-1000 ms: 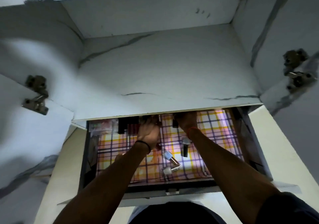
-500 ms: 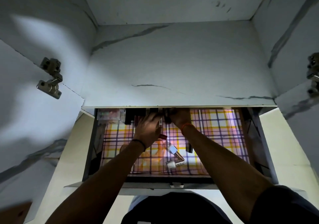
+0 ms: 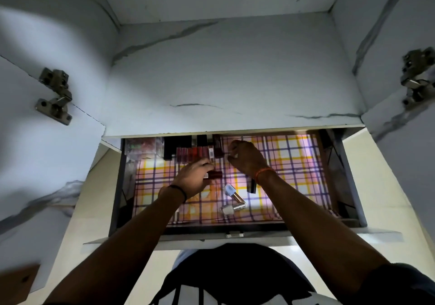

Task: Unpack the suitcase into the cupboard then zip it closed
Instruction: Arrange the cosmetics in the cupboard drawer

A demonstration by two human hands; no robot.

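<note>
Withdrawn slightly since earlier, our left hand (image 3: 195, 177) grips a dark red tube (image 3: 214, 175), long axis crosswise; right hand (image 3: 246, 157), fingers curled, grip unclear. Plaid-lined drawer (image 3: 303, 163), marbled cupboard (image 3: 223, 69).

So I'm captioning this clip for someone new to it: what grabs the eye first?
The brightly lit plaid-lined drawer glows below the dim marble-patterned shelf. Inside it, the left hand grips a dark red bottle while the right hand works by the row of cosmetics at the back.
</note>
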